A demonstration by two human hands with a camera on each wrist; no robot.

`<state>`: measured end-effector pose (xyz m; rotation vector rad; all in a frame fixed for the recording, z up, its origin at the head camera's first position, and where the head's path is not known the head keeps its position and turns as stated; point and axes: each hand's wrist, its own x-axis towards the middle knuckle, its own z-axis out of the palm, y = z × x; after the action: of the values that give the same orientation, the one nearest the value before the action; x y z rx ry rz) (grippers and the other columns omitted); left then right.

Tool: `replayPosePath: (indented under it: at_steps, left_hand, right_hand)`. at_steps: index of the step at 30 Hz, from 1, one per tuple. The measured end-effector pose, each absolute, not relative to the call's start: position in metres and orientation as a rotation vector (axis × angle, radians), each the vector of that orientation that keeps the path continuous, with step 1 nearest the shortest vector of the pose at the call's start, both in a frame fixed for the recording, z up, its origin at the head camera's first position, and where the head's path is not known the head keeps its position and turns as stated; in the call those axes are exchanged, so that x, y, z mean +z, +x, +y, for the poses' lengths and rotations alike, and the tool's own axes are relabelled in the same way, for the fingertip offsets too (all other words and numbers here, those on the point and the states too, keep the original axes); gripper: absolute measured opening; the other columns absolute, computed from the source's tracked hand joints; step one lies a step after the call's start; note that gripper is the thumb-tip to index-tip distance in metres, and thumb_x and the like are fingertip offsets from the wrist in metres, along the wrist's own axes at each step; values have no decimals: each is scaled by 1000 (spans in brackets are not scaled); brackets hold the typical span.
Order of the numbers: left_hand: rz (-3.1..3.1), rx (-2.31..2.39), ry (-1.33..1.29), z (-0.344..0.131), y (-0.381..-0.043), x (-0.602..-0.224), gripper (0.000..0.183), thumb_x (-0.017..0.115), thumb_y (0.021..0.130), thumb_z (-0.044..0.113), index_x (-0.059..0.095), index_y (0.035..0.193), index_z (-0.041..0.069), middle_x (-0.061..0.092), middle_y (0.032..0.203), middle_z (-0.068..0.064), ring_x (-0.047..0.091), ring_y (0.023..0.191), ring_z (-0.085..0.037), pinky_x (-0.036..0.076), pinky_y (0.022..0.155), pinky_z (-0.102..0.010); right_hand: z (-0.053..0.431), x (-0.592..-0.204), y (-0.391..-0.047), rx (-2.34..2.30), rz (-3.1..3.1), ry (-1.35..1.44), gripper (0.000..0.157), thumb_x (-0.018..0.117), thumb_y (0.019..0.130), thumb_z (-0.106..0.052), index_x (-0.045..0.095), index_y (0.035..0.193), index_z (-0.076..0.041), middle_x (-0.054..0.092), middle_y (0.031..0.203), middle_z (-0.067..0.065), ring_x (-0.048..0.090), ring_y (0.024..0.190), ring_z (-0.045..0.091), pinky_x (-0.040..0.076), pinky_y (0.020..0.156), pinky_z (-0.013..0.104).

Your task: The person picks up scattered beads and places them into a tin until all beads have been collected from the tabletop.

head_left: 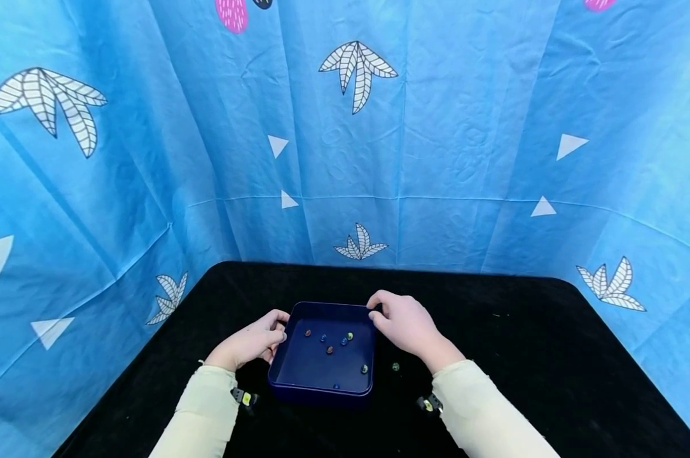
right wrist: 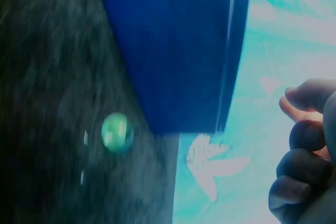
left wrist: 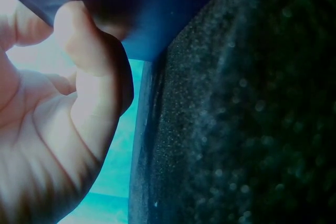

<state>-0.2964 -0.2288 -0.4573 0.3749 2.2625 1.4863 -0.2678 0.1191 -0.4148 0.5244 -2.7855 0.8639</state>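
A dark blue square tin box (head_left: 299, 369) stands in front of me on the black cloth, its open side up. Inside it lie several small glass marbles, among them a brown one (head_left: 330, 350) and a yellow-green one (head_left: 350, 336). My left hand (head_left: 255, 339) grips the box's left side near the far corner, thumb at the rim. Beyond the far right corner is my right hand (head_left: 407, 324); the right wrist view shows its fingers loosely bent, apart from the box and holding nothing. One green marble (head_left: 395, 367) lies on the cloth, right of the box.
Black cloth (head_left: 522, 369) covers the table. A blue curtain (head_left: 453, 152) with white leaf and triangle prints hangs behind and along both sides. Dark straps with small devices sit at both wrists.
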Motion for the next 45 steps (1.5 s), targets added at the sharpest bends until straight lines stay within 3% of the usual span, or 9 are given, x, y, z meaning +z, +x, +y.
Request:
replayPosePath:
  at_steps: [9, 19, 30, 35, 45]
  left_hand:
    - [2287, 1464, 362, -228, -297, -455, 51, 53, 95, 10, 37, 142, -1, 53, 83, -13, 58, 70, -25, 55, 63, -39]
    - [2281, 1460, 368, -229, -298, -458, 49, 54, 98, 12, 36, 143, 1, 52, 84, -12, 58, 70, -25, 55, 63, -40]
    - [2260, 1470, 378, -230, -298, -458, 49, 50, 98, 9, 33, 143, -2, 48, 76, -6, 55, 67, -23, 54, 62, -39]
    - [2258, 1472, 369, -230, -297, -459, 49, 51, 98, 9, 33, 142, -2, 47, 76, -6, 55, 66, -23, 53, 61, -38]
    - [2288, 1454, 369, -229, -295, -456, 48, 51, 99, 11, 35, 143, -1, 49, 77, -8, 56, 67, -25, 54, 63, -40]
  right_hand:
    - [159, -422, -266, 983, -2766, 416, 9, 67, 95, -26, 70, 103, -26, 48, 61, -4, 41, 50, 13, 39, 52, 33]
    - [169, -439, -252, 1024, -2871, 451, 9, 69, 93, -24, 71, 101, -24, 50, 63, -3, 41, 50, 11, 39, 53, 32]
    - [171, -456, -252, 1065, -2953, 648, 5, 70, 91, -21, 69, 95, -23, 52, 64, -7, 46, 51, 10, 45, 57, 32]
    - [173, -459, -251, 1106, -3017, 773, 8, 72, 90, -20, 70, 98, -20, 51, 65, -6, 46, 53, 9, 45, 59, 33]
    - [177, -465, -246, 1109, -3133, 884, 15, 74, 90, -21, 65, 101, -26, 49, 72, -6, 44, 55, 8, 43, 60, 30]
